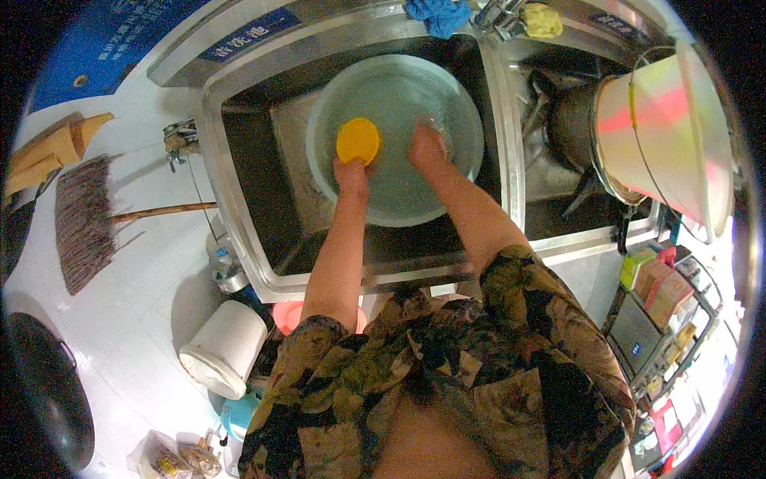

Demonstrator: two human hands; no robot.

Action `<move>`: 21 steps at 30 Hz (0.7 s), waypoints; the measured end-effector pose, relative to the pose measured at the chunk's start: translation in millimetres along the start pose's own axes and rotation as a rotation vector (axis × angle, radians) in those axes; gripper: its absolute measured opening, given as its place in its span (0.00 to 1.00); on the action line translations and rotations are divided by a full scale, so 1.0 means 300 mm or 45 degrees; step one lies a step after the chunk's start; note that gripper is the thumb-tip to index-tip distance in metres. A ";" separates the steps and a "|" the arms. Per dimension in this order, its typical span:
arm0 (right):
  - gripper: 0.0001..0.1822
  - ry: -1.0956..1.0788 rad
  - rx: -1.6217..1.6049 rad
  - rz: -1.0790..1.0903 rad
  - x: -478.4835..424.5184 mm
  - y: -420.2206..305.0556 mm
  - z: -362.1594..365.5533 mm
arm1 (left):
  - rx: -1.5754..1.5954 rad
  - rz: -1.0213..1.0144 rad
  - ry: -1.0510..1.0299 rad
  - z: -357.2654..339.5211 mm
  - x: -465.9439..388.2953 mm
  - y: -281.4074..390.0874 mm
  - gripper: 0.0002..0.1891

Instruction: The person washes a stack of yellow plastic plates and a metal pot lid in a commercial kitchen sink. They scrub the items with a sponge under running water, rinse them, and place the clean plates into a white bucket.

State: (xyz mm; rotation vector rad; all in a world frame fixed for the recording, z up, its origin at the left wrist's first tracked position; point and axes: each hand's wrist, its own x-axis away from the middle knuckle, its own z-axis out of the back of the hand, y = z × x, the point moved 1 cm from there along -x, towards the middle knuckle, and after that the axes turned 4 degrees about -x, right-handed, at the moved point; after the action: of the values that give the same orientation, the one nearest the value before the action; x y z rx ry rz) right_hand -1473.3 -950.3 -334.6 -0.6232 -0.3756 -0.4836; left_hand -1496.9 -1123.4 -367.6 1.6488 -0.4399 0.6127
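Observation:
A large round basin [398, 209] of pale plastic, holding water, sits in the left bowl of a stainless steel sink [245, 233]. My left hand [352, 172] grips the near edge of a round yellow object [358, 141], perhaps a lid or small dish, over the left half of the basin. On the basin's right side, my right hand [428, 149] is partly in the water, its fingers blurred. A faint clear shape shows beside those fingers, and I cannot tell whether it is an object or a splash.
A blue cloth [438, 15], metal faucet [499, 18] and yellow cloth [543, 21] line the sink's back. In the right bowl, a white bucket [658, 132] lies tilted over dark cookware [571, 126]. Leftward are a broom [87, 224] and a white bin [224, 347].

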 end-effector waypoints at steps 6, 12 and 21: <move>0.35 -0.051 -0.552 0.479 -0.076 0.243 0.002 | 0.686 0.570 -0.189 -0.006 -0.028 -0.031 0.19; 0.35 -0.230 -2.350 -0.514 0.097 0.087 0.211 | 0.460 0.550 -0.114 -0.026 0.046 0.005 0.22; 0.35 -0.119 -1.375 -0.372 0.000 0.256 -0.137 | -1.458 -0.827 -0.043 -0.131 0.127 0.092 0.38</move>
State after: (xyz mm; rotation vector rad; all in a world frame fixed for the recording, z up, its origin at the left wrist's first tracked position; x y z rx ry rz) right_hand -1424.6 -922.0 -401.1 -1.6528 -0.2719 -0.9464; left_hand -1489.1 -1087.3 -318.7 0.6111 -0.1754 -0.1802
